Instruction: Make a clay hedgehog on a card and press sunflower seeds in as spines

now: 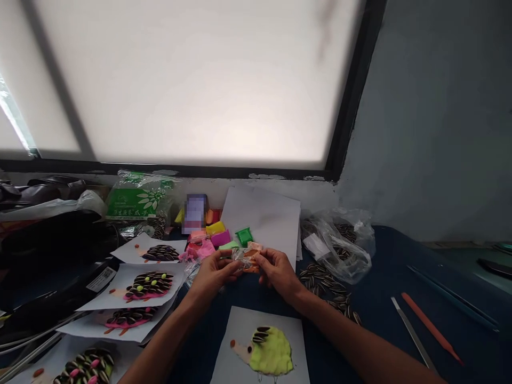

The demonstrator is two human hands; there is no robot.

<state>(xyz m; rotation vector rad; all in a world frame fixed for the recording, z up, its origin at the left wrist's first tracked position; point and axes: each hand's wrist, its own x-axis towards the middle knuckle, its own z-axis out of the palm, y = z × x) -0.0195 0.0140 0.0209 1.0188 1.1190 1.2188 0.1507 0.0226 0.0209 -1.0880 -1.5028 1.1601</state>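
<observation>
Between both hands is a packet of orange-brown modelling clay (pixel 251 255) in clear crinkled plastic. My left hand (pixel 216 271) pinches the plastic at the left. Thumb and fingertips of my right hand (pixel 278 273) are closed on the right side of the packet. Below them lies a paper sheet (pixel 224 368) with a hedgehog picture (pixel 272 353) in yellow-green clay, with a few striped sunflower seeds on its back, a dark eye and a brown nose. Its legs are pencil lines. Just beyond my hands are several coloured clay packs (pixel 216 228).
Finished-looking seed hedgehogs on paper (pixel 150 285) overlap at the left. Loose sunflower seeds (pixel 320 280) and a plastic bag of seeds (pixel 344 242) lie right. Farther right are an orange tool (pixel 432 328), a metal tool (pixel 414 333) and tweezers (pixel 454 298). White sheets (pixel 264 213) lean behind.
</observation>
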